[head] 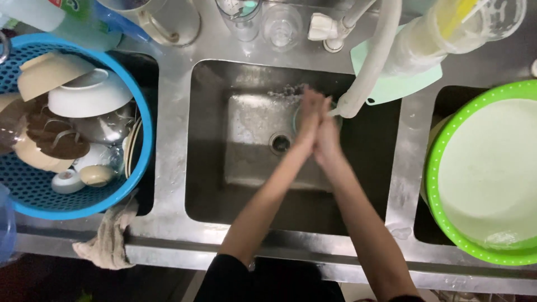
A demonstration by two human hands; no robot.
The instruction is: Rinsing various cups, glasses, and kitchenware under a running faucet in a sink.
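Steel sink point(212, 168), centre basin: both hands meet palm to palm under the pale hose point(369, 67) outlet, placed there to catch its water. Left hand point(309, 120) and right hand point(326, 137) show fingers pressed together, holding nothing. Blue basket point(142, 156) of dishes sits left, green basin point(433, 162) right.

A steel tabletop point(173, 184) with three sinks carries a beige rag point(109, 240) at lower left, clear glasses point(279, 22) at top, and a mint-green mat point(400, 84) at upper right.
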